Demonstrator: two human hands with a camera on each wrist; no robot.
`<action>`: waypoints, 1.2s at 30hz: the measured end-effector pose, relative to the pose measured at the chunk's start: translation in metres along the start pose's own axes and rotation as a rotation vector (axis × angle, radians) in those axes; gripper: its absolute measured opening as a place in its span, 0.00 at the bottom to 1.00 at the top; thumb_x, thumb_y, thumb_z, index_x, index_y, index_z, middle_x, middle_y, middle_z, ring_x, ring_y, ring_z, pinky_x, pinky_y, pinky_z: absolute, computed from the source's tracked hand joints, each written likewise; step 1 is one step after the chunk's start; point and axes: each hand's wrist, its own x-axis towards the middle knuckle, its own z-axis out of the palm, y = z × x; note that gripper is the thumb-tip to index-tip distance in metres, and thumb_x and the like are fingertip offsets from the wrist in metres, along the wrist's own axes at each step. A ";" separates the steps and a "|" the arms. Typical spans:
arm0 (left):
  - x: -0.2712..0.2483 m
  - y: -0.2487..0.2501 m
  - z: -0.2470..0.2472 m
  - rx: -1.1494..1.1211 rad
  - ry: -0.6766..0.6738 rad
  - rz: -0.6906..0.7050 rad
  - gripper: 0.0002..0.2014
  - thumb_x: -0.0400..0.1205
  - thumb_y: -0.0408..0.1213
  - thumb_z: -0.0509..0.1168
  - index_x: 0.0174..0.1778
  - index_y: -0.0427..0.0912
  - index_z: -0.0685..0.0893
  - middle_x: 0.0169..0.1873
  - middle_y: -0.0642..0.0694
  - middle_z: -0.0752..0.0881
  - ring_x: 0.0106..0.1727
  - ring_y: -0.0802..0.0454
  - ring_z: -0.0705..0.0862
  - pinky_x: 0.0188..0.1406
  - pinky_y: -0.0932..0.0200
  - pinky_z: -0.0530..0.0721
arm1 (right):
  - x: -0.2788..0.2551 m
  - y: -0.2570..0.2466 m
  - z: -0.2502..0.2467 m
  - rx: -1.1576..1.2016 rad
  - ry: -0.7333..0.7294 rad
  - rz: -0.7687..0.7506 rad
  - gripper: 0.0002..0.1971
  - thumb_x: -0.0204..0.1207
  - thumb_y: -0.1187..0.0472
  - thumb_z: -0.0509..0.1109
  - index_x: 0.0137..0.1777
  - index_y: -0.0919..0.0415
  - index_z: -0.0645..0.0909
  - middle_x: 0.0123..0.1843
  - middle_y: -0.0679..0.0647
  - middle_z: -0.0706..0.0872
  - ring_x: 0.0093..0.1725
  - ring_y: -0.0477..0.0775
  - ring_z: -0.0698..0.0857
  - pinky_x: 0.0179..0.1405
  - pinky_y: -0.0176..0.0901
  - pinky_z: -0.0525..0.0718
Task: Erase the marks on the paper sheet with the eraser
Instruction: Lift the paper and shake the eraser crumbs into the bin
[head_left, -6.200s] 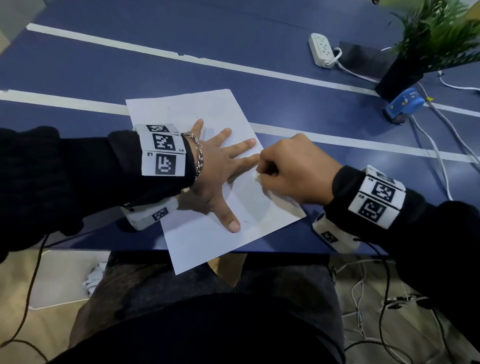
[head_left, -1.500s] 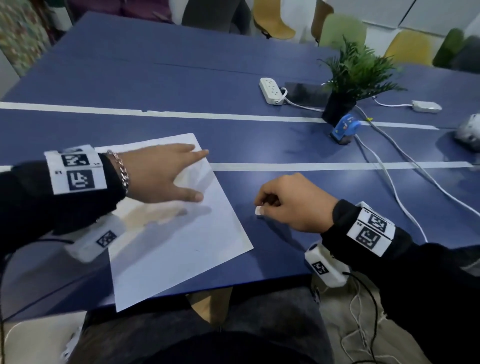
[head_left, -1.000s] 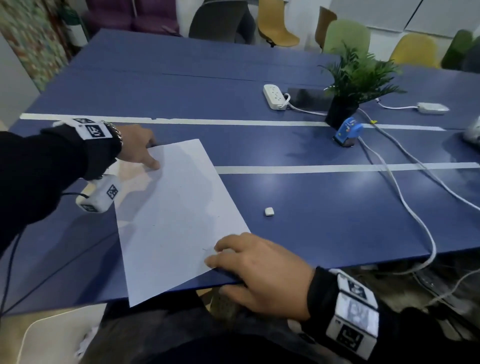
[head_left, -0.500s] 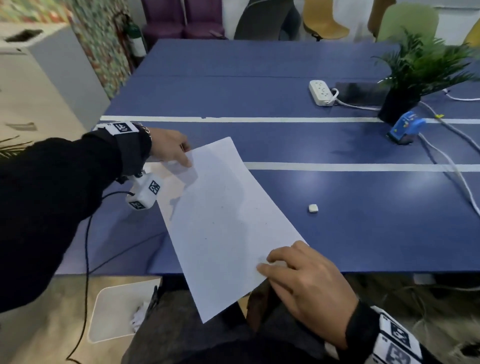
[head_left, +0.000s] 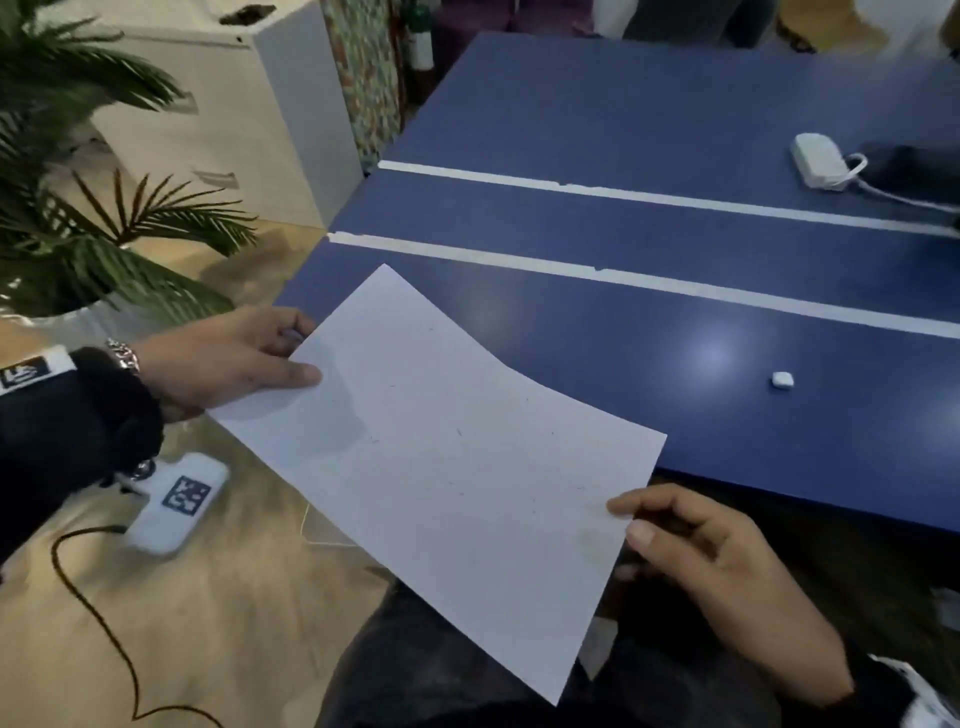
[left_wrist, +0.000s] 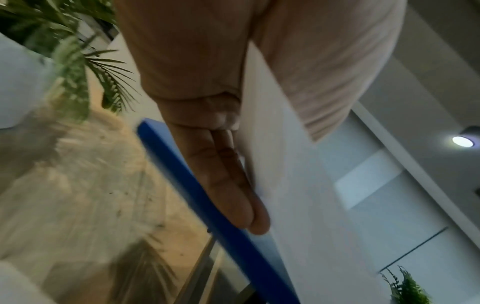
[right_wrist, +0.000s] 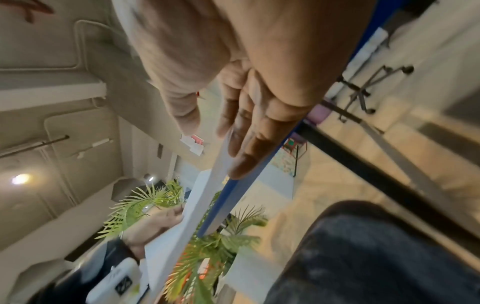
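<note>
The white paper sheet (head_left: 447, 462) is lifted off the blue table (head_left: 675, 114) and hangs over its near left corner, with faint specks on it. My left hand (head_left: 244, 358) pinches its left edge, thumb on top. My right hand (head_left: 717, 561) pinches the lower right edge. In the left wrist view the fingers (left_wrist: 228, 185) lie under the sheet (left_wrist: 298, 195). The right wrist view shows the sheet (right_wrist: 205, 201) edge-on between thumb and fingers (right_wrist: 249, 148). The small white eraser (head_left: 782, 379) lies alone on the table to the right.
A white power strip (head_left: 815, 158) with its cable lies at the table's far right. A potted palm (head_left: 78, 197) and a white cabinet (head_left: 218, 114) stand on the floor to the left. My dark-trousered lap (head_left: 467, 691) is below the sheet.
The eraser was put down on the table and my right hand took the sheet's lower edge. Both hands have lifted the sheet and carried it left, off the table corner.
</note>
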 end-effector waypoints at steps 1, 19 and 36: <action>-0.018 -0.016 -0.001 -0.048 0.018 -0.003 0.26 0.74 0.35 0.77 0.66 0.32 0.80 0.58 0.32 0.92 0.53 0.31 0.92 0.47 0.41 0.94 | 0.001 0.004 0.009 0.065 -0.003 0.038 0.21 0.67 0.46 0.85 0.54 0.57 0.88 0.54 0.69 0.90 0.51 0.75 0.90 0.54 0.62 0.91; -0.007 -0.273 0.050 -0.331 0.151 -0.184 0.24 0.70 0.45 0.82 0.57 0.39 0.84 0.53 0.33 0.93 0.54 0.34 0.91 0.61 0.38 0.86 | 0.079 0.063 0.111 -0.051 -0.225 0.504 0.13 0.87 0.65 0.65 0.69 0.59 0.83 0.63 0.58 0.92 0.64 0.63 0.90 0.64 0.67 0.87; 0.107 -0.276 0.162 0.286 0.210 0.043 0.32 0.95 0.50 0.50 0.94 0.43 0.52 0.93 0.44 0.49 0.93 0.46 0.49 0.91 0.43 0.51 | 0.225 0.107 0.193 -0.469 -0.087 0.413 0.11 0.84 0.74 0.59 0.59 0.70 0.82 0.52 0.67 0.86 0.53 0.66 0.88 0.37 0.55 0.93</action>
